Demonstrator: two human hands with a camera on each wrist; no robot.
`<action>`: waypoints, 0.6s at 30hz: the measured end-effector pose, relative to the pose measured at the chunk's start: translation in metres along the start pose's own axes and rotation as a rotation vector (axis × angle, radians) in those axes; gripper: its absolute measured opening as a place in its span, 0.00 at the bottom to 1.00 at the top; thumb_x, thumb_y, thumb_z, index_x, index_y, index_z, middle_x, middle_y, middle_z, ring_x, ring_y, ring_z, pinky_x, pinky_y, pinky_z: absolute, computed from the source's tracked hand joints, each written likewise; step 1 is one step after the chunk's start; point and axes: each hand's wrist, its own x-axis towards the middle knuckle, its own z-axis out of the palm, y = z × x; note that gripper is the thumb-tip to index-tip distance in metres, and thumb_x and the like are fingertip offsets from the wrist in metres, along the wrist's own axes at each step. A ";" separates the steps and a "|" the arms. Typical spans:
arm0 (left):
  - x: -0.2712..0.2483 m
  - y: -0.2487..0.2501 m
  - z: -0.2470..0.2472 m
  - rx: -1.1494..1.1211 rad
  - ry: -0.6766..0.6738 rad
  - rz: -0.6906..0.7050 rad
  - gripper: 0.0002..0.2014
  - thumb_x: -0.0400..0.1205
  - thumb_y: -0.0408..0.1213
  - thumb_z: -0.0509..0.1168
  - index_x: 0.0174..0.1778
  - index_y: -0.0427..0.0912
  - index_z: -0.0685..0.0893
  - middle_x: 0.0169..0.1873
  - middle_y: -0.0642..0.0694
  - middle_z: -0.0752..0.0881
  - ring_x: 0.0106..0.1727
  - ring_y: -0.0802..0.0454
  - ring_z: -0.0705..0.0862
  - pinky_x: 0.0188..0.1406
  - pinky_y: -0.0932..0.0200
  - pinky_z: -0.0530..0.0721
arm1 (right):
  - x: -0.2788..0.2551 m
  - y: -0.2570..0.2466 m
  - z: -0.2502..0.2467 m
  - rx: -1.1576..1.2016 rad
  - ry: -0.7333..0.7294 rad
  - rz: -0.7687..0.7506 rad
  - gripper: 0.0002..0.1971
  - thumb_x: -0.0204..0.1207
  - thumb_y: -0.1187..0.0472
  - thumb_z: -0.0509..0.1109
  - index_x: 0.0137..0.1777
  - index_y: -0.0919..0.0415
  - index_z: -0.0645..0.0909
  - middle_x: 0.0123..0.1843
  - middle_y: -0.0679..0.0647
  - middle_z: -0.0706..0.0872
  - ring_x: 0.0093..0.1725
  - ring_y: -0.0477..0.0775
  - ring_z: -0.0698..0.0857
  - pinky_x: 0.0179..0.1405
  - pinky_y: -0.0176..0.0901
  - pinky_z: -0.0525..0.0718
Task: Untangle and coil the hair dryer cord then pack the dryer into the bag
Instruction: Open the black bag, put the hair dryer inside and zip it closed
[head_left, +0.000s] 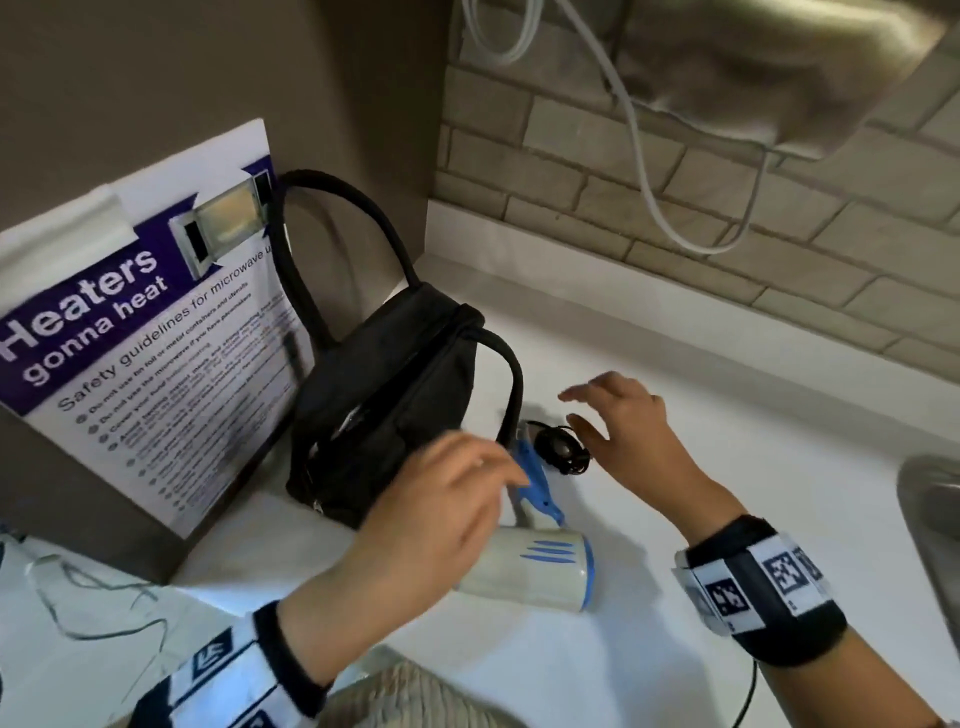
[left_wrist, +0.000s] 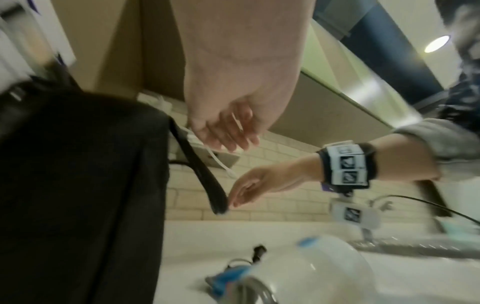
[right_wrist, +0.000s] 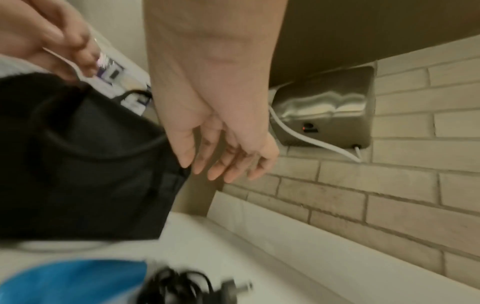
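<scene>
A: Which step was in hand?

B: My read: coiling was done, packing not started. The cord (head_left: 562, 448) lay bundled in a small black coil on the white counter (head_left: 727, 431), just beside the folded handle of the hair dryer (head_left: 530, 566). The dryer lay on its side on the counter, right in front of the black bag (head_left: 384, 405). Nothing was in the bag yet as far as I could see.

A: Hands?

B: Both held nothing. The left hand (head_left: 441, 499) hovered over the dryer handle and the bag's front edge, fingers loosely spread and slightly bent; I couldn't tell whether it touched the blue trim. The right hand (head_left: 623, 431) hovered just above the coil, fingers apart and extended, no contact visible. The wrist views agreed: relaxed open fingers on each, the right hand's tips close by the bag's drooping strap (left_wrist: 207, 179).

A: Bag state?

B: Upright against the poster (head_left: 140, 332), one handle standing, the other flopped forward. The mouth looked mostly pinched together; how far it was open I couldn't tell.

A: Next move?

B: Probably spread the bag mouth with one hand and lift dryer plus coil together with the other. Risk: the coil looked loose and could spring apart when lifted.
</scene>
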 end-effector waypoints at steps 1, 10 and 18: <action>0.000 0.001 0.013 0.031 -0.145 -0.005 0.12 0.82 0.38 0.58 0.59 0.47 0.82 0.55 0.51 0.82 0.60 0.53 0.78 0.60 0.52 0.78 | 0.000 0.008 0.006 -0.037 -0.050 0.026 0.12 0.80 0.56 0.67 0.62 0.46 0.82 0.56 0.49 0.82 0.60 0.57 0.78 0.51 0.47 0.65; -0.007 -0.013 0.076 0.311 -0.783 -0.081 0.42 0.76 0.49 0.69 0.81 0.52 0.52 0.70 0.45 0.71 0.69 0.41 0.72 0.68 0.47 0.67 | 0.004 0.024 0.049 -0.340 -0.369 -0.056 0.16 0.77 0.58 0.64 0.65 0.49 0.75 0.55 0.50 0.86 0.59 0.57 0.81 0.54 0.47 0.66; -0.004 -0.012 0.077 0.377 -0.820 -0.038 0.51 0.69 0.37 0.73 0.78 0.62 0.44 0.61 0.40 0.75 0.60 0.37 0.77 0.61 0.43 0.73 | 0.007 0.029 0.066 -0.285 -0.306 -0.099 0.20 0.72 0.67 0.64 0.64 0.56 0.71 0.46 0.51 0.88 0.49 0.59 0.85 0.60 0.47 0.69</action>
